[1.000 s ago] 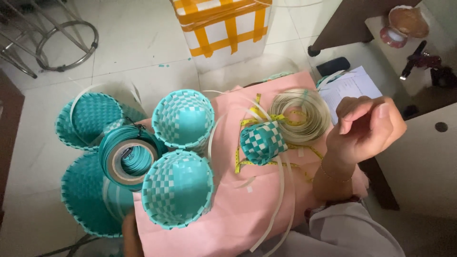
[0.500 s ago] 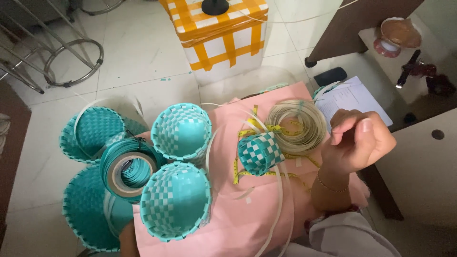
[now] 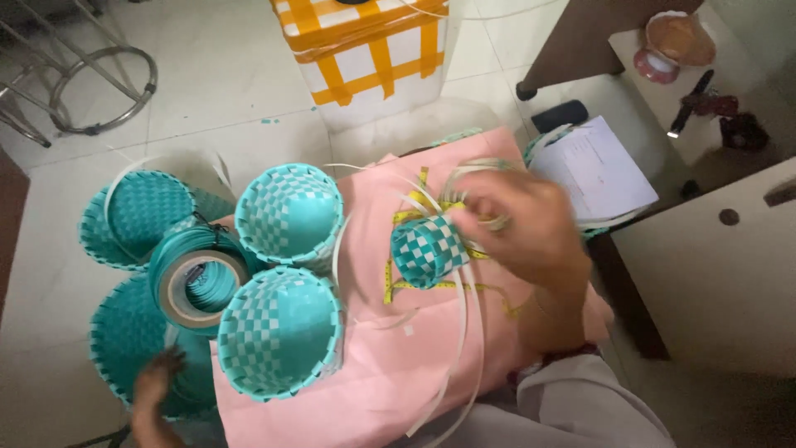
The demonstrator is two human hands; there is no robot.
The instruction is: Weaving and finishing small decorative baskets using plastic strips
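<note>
A small half-woven teal and white basket (image 3: pixel 424 249) with loose yellow and white strips lies on the pink cloth (image 3: pixel 398 365) over my lap. My right hand (image 3: pixel 518 228) reaches across it from the right. Its curled fingertips touch the basket's upper right edge and the hand covers the coil of white strip behind it; I cannot see if they grip anything. My left hand (image 3: pixel 157 386) is low at the bottom left, fingers spread on a large teal basket (image 3: pixel 116 336) on the floor.
Two finished teal and white baskets (image 3: pixel 288 214) (image 3: pixel 278 330) stand at the cloth's left edge, beside a roll of teal strip (image 3: pixel 197 278) and another teal basket (image 3: pixel 133 217). A white and yellow woven box (image 3: pixel 369 50) stands ahead. Papers (image 3: pixel 593 166) and a low table lie to the right.
My right hand has come down and leftward from beside the white coil onto the small basket, hiding the coil. The view has tilted slightly and my left hand now shows at the bottom left.
</note>
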